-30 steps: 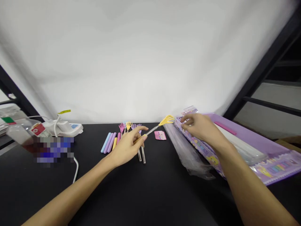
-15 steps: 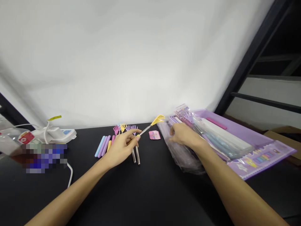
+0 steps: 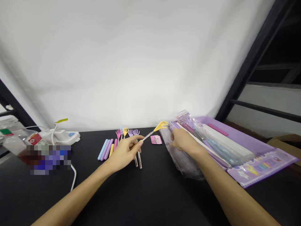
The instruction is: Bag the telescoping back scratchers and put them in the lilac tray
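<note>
Since the earliest frame, the right hand (image 3: 184,141) has left the front rim of the purple box (image 3: 249,138) and come down onto the clear plastic bags (image 3: 187,168) toward the table's right side; its fingers are curled there, though whether they grip the plastic cannot be told. Meanwhile the left hand (image 3: 124,152) keeps its fingers closed on the handle end of a yellow back scratcher (image 3: 148,136). It slants above the table (image 3: 150,194), short of the back edge: slim, shiny silver shaft, glossy yellow hand-shaped head with curved prongs, a bit of yellow at the grip. Beyond the left hand, near the back edge, lie pastel foam-like sleeves (image 3: 107,149), other back scratchers (image 3: 134,133) and a pink card (image 3: 156,140).
</note>
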A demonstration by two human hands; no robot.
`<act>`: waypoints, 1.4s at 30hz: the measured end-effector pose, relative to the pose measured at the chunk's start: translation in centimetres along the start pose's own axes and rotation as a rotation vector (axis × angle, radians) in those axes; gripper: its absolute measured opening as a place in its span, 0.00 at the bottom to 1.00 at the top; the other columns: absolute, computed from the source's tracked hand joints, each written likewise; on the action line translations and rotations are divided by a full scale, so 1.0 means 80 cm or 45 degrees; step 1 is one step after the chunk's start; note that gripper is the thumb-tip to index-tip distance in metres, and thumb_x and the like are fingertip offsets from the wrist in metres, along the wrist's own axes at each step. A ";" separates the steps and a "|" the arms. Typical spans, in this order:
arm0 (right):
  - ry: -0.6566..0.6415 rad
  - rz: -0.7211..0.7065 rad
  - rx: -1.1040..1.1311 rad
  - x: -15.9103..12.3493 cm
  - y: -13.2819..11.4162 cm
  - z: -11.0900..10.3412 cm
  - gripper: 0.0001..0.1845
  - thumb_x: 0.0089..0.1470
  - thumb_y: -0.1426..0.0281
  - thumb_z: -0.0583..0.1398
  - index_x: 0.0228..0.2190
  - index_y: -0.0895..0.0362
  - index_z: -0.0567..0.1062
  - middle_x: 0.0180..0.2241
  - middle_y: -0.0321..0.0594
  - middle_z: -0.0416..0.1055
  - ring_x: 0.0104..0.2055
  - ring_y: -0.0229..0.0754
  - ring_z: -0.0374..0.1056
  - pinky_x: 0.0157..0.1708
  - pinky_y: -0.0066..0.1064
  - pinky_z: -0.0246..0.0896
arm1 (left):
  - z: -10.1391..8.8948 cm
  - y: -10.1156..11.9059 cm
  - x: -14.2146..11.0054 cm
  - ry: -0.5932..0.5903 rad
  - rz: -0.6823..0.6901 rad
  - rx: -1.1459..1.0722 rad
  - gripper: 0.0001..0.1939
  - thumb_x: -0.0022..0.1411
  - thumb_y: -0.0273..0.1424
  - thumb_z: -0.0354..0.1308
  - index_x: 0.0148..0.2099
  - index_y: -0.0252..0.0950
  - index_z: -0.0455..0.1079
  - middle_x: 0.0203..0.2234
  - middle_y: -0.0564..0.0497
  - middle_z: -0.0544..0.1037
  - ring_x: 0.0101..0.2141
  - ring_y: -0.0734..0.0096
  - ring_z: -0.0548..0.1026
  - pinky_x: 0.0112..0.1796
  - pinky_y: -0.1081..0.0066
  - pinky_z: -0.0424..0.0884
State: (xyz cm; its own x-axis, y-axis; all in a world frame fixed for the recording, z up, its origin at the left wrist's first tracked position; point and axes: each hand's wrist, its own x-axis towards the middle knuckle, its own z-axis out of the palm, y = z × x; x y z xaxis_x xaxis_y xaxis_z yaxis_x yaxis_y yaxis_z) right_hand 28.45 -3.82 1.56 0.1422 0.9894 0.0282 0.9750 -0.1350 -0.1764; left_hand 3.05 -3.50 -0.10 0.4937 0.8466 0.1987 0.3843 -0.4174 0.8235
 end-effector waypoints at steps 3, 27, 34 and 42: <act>0.027 0.006 -0.024 -0.001 -0.002 -0.006 0.12 0.42 0.81 0.61 0.31 0.64 0.81 0.24 0.52 0.77 0.29 0.50 0.75 0.28 0.31 0.60 | 0.001 0.000 0.000 -0.007 -0.017 -0.083 0.18 0.68 0.43 0.52 0.52 0.37 0.70 0.28 0.53 0.75 0.24 0.75 0.70 0.28 0.73 0.69; 0.027 -0.783 0.977 -0.039 -0.097 0.028 0.07 0.53 0.74 0.60 0.32 0.58 0.80 0.25 0.35 0.73 0.25 0.34 0.63 0.26 0.26 0.56 | 0.012 0.006 0.012 0.193 -0.394 -1.441 0.12 0.57 0.32 0.69 0.42 0.31 0.80 0.45 0.40 0.81 0.46 0.59 0.78 0.50 0.64 0.74; -0.142 -0.650 1.328 -0.039 -0.108 0.038 0.10 0.58 0.64 0.60 0.33 0.58 0.75 0.31 0.38 0.74 0.31 0.37 0.69 0.31 0.28 0.62 | 0.009 0.015 0.009 0.223 -0.316 -1.434 0.11 0.56 0.33 0.69 0.41 0.31 0.81 0.46 0.39 0.80 0.52 0.55 0.75 0.54 0.60 0.71; -0.352 -0.606 1.409 -0.032 -0.079 0.012 0.17 0.63 0.57 0.54 0.42 0.58 0.69 0.27 0.34 0.68 0.28 0.37 0.67 0.30 0.30 0.64 | -0.028 -0.008 0.010 0.517 -0.145 -1.085 0.37 0.47 0.23 0.72 0.60 0.46 0.69 0.65 0.46 0.60 0.55 0.52 0.74 0.55 0.56 0.72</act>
State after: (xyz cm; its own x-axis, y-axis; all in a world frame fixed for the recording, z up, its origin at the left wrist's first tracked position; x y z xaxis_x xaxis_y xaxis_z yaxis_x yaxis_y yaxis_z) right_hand 21.76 -5.46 1.66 -0.3594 0.9238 0.1322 0.2313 0.2255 -0.9464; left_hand 1.47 -1.80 0.72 0.1178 0.9843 0.1312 -0.3643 -0.0800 0.9278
